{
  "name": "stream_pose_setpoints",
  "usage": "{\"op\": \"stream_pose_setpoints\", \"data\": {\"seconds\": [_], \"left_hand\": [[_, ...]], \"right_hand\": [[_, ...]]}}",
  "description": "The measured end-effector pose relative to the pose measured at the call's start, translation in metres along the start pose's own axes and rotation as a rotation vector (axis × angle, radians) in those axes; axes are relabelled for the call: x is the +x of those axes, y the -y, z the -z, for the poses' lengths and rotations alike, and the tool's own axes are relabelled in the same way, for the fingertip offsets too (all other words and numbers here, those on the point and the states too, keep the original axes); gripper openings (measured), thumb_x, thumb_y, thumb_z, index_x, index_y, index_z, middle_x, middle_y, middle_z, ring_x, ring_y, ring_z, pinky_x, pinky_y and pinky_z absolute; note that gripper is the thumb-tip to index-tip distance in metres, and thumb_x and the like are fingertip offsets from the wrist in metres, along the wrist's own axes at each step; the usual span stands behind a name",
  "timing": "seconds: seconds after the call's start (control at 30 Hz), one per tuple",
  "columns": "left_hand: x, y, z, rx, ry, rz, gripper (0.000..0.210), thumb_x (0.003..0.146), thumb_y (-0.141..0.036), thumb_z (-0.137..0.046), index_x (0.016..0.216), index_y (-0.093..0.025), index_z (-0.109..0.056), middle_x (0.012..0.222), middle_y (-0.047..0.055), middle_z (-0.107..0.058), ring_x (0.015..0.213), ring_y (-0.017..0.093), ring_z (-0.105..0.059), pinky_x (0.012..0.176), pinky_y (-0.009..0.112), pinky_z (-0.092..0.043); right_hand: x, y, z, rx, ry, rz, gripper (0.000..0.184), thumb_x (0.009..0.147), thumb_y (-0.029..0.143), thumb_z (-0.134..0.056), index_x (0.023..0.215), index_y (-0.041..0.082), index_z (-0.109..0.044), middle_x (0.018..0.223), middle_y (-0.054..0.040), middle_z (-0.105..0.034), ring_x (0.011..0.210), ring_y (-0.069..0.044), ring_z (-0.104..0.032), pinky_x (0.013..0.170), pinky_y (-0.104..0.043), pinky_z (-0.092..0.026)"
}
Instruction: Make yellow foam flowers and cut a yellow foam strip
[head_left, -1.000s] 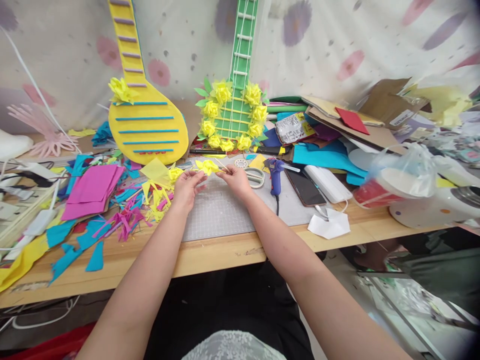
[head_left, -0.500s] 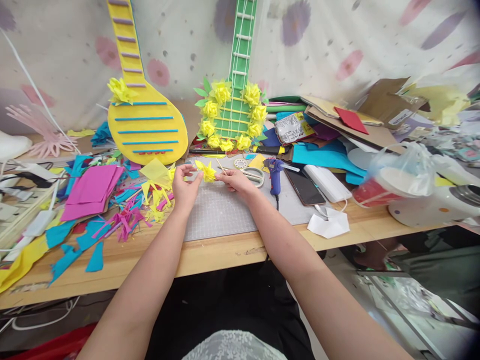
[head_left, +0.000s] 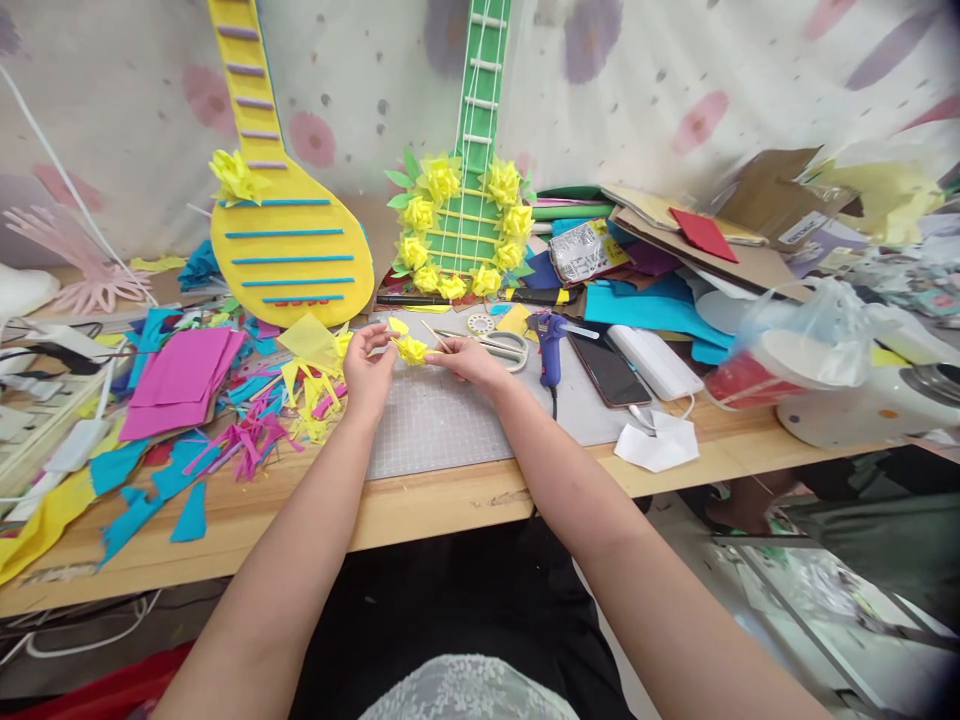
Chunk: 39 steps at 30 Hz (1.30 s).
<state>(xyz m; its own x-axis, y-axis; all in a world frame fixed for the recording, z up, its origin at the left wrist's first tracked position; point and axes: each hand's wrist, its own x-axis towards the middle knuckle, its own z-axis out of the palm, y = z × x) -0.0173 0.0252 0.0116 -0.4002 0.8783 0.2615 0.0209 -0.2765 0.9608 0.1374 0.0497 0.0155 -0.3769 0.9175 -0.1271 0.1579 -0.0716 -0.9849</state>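
Note:
Between my two hands, just above the grey cutting mat (head_left: pixel 435 440), is a yellow paper flower (head_left: pixel 412 351) with pointed petals. My left hand (head_left: pixel 369 365) is closed in a pinch at the flower's left side, where one petal (head_left: pixel 397 326) stands up by the fingertips. On the right edge of the bloom, my right hand (head_left: pixel 469 361) grips it with thumb and fingers. A thin wooden stick (head_left: pixel 431 329) sticks out of that hand, slanting up to the left. Scissors (head_left: pixel 507 348) lie behind the right hand, and a purple glue gun (head_left: pixel 550 350) stands right of them.
A yellow paper lute (head_left: pixel 300 270) and a green one ringed with flowers (head_left: pixel 469 230) lean at the back. Pink sheets (head_left: pixel 184 380) and paper scraps (head_left: pixel 255 440) crowd the left. A phone (head_left: pixel 609 368), a power bank (head_left: pixel 654 362) and a bagged cup (head_left: pixel 787 365) lie right.
The flower has turned and tilted between my fingers, and one petal now stands apart at its upper left. Both hands stay in nearly the same place; the view has shifted slightly.

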Motion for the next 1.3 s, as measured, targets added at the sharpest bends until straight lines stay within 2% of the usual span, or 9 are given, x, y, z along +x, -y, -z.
{"op": "stream_pose_setpoints", "data": {"seconds": [0.23, 0.53, 0.77, 0.93, 1.03, 1.17, 1.23, 1.3], "left_hand": [[-0.001, -0.003, 0.000, -0.058, 0.034, 0.010, 0.034, 0.062, -0.017, -0.065, 0.094, -0.018, -0.054, 0.086, 0.004, -0.068, 0.090, 0.016, -0.063, 0.076, 0.026, -0.047], [0.000, 0.000, 0.000, -0.049, 0.016, 0.036, 0.044, 0.058, -0.010, -0.064, 0.098, -0.019, -0.048, 0.086, 0.003, -0.067, 0.082, 0.013, -0.061, 0.072, 0.024, -0.046], [0.001, 0.002, 0.001, 0.009, 0.017, 0.013, 0.043, 0.059, -0.008, -0.062, 0.098, -0.020, -0.048, 0.086, 0.003, -0.067, 0.080, 0.012, -0.061, 0.071, 0.023, -0.047], [0.004, 0.008, 0.003, 0.090, -0.030, -0.023, 0.035, 0.064, -0.009, -0.060, 0.095, -0.021, -0.050, 0.080, 0.001, -0.066, 0.073, 0.012, -0.062, 0.068, 0.024, -0.047], [0.000, 0.005, 0.004, 0.183, -0.005, -0.117, 0.031, 0.067, -0.011, -0.059, 0.096, -0.021, -0.050, 0.082, 0.002, -0.066, 0.074, 0.012, -0.062, 0.067, 0.024, -0.047], [-0.006, -0.002, 0.006, 0.371, 0.024, -0.255, 0.033, 0.069, -0.010, -0.059, 0.099, -0.021, -0.052, 0.093, 0.003, -0.064, 0.076, 0.011, -0.059, 0.066, 0.024, -0.047], [-0.006, -0.003, 0.007, 0.395, -0.027, -0.259, 0.035, 0.067, -0.009, -0.061, 0.099, -0.020, -0.052, 0.092, 0.003, -0.062, 0.072, 0.010, -0.056, 0.064, 0.022, -0.046], [-0.003, -0.003, 0.007, 0.337, -0.097, -0.195, 0.037, 0.063, -0.010, -0.064, 0.097, -0.020, -0.052, 0.081, 0.000, -0.059, 0.064, 0.009, -0.053, 0.060, 0.021, -0.044]], "right_hand": [[0.004, -0.007, -0.001, -0.043, -0.024, 0.097, 0.038, 0.063, 0.048, -0.069, 0.063, 0.017, -0.047, 0.052, 0.0083, -0.031, 0.045, -0.003, -0.025, 0.043, -0.021, -0.017], [0.004, -0.007, -0.001, -0.024, -0.031, 0.089, 0.036, 0.063, 0.048, -0.068, 0.065, 0.017, -0.049, 0.051, 0.0088, -0.031, 0.043, -0.004, -0.025, 0.041, -0.021, -0.019], [0.005, -0.008, -0.001, -0.048, -0.022, 0.109, 0.036, 0.064, 0.049, -0.066, 0.064, 0.018, -0.047, 0.051, 0.0088, -0.029, 0.045, -0.004, -0.025, 0.045, -0.022, -0.019], [0.002, -0.005, -0.003, -0.265, -0.095, 0.243, 0.033, 0.068, 0.046, -0.062, 0.063, 0.017, -0.048, 0.056, 0.0067, -0.033, 0.053, -0.006, -0.029, 0.053, -0.022, -0.022], [-0.001, -0.001, -0.004, -0.433, -0.146, 0.287, 0.029, 0.072, 0.043, -0.058, 0.065, 0.017, -0.050, 0.057, 0.0056, -0.037, 0.056, -0.008, -0.032, 0.055, -0.023, -0.023], [-0.005, 0.002, -0.004, -0.481, -0.148, 0.342, 0.029, 0.077, 0.043, -0.055, 0.066, 0.016, -0.052, 0.058, 0.0046, -0.040, 0.057, -0.008, -0.035, 0.055, -0.022, -0.025], [-0.005, 0.002, -0.004, -0.491, -0.141, 0.371, 0.028, 0.078, 0.041, -0.055, 0.068, 0.016, -0.055, 0.058, 0.0041, -0.042, 0.058, -0.009, -0.037, 0.056, -0.022, -0.026], [-0.005, 0.002, -0.004, -0.528, -0.143, 0.402, 0.025, 0.079, 0.039, -0.056, 0.071, 0.015, -0.059, 0.060, 0.0032, -0.046, 0.059, -0.009, -0.040, 0.057, -0.022, -0.027]]}}
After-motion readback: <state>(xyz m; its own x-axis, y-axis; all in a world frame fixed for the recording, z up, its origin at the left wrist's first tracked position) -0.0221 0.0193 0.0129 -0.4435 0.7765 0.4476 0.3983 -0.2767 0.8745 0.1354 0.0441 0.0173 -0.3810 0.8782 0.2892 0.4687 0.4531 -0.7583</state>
